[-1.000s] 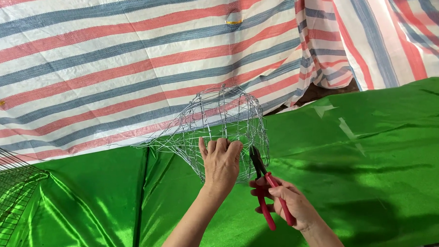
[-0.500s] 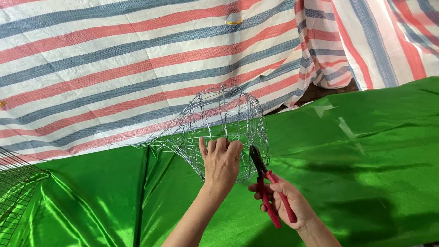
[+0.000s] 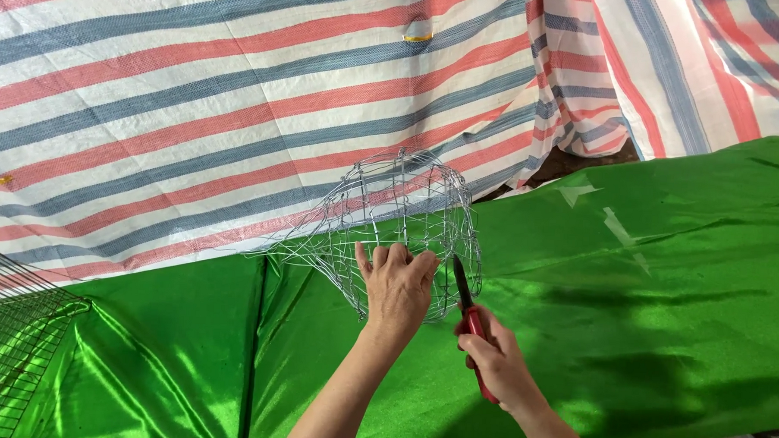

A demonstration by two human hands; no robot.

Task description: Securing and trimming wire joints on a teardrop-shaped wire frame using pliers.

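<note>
In the head view, the wire basket (image 3: 389,223) stands in the middle of the frame, a little above the centre. It is made of thin silver wire in a grid, with a rounded shape, and it lies tilted on its side on the green cloth (image 3: 663,280). Its open mouth faces the lower right. Nothing is inside it; through the wires one sees only the cloth and the striped sheet behind. Loose wire ends spread out at its left side.

The left hand (image 3: 396,288) is at the lower rim of the basket. Its fingers are closed over the wires there, so it grips the rim. The right hand (image 3: 498,363) is just beside it, lower and to the right, and the two hands do not touch. The right hand is closed around the red handles of the pliers (image 3: 468,312). The dark tip of the pliers points up and reaches the rim of the basket. I cannot tell if the tip is pinching a wire.

The striped sheet (image 3: 195,109), in white, red and blue, fills the upper part of the frame. At the lower left edge, a flat wire grid (image 3: 14,335) lies on the green cloth, well apart from the hands.
</note>
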